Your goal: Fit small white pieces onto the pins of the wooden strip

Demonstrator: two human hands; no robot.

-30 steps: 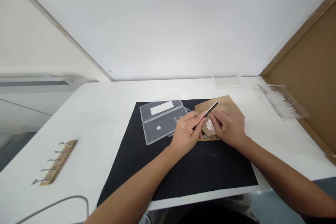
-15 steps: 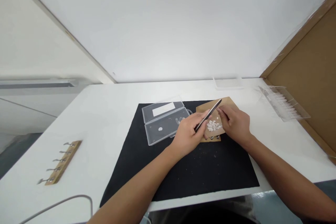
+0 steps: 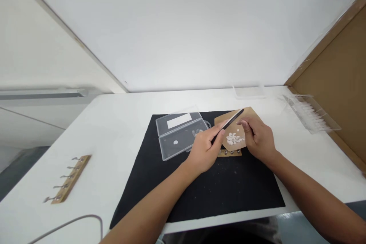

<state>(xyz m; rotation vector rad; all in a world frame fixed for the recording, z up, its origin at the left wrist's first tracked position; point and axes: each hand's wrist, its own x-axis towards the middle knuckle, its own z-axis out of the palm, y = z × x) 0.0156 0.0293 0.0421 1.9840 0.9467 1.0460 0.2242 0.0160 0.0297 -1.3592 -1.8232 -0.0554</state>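
My left hand point(image 3: 206, 148) is closed around a slim, flat black stick with a pale face point(image 3: 231, 120), which looks like a nail file. The stick slants up to the right over a brown paper sheet point(image 3: 225, 116). Beside its far end, my right hand point(image 3: 259, 136) is curled with thumb and fingers drawn in; whatever may be between them is hidden. Between the hands, a small heap of white chips point(image 3: 233, 138) lies on the paper. Just below the paper's near edge shows a wooden strip with metal fittings point(image 3: 232, 153), partly covered.
A clear hinged case point(image 3: 171, 151) lies open left of my hands on a black mat point(image 3: 197, 206). Another wooden bar with metal prongs point(image 3: 70, 181) sits at the left. At the right are a clear tray of white pieces point(image 3: 311, 114) and a brown panel point(image 3: 337, 68).
My right hand has shifted slightly, with its fingertips a little further from the stick. The left hand keeps its hold on the stick. The whole view has moved slightly.
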